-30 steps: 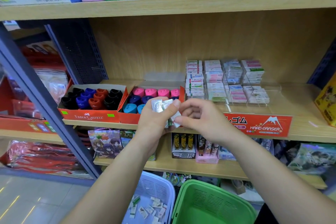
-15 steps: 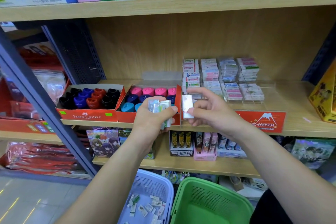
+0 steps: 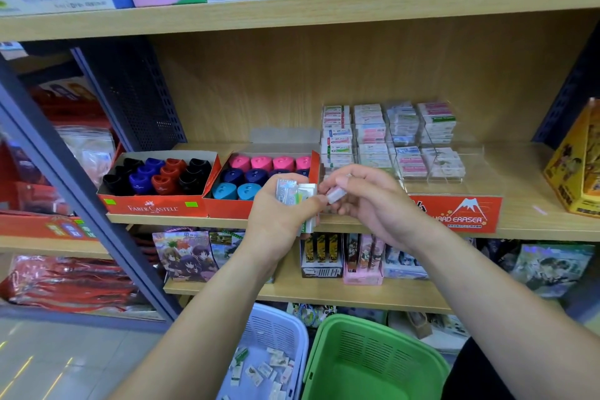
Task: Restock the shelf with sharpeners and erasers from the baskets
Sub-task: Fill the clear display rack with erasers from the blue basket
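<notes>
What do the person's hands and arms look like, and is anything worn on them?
The left hand and right hand are bare: no gloves, rings or watch show. The left forearm and right forearm are uncovered, with no sleeve in view. A dark garment shows at the lower right edge.

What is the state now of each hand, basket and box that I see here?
left hand, grips eraser bundle
right hand, pinches single eraser
white basket, holds loose erasers
left sharpener box, open, full
right sharpener box, open, front corner hidden
clear eraser rack, partly filled
</notes>
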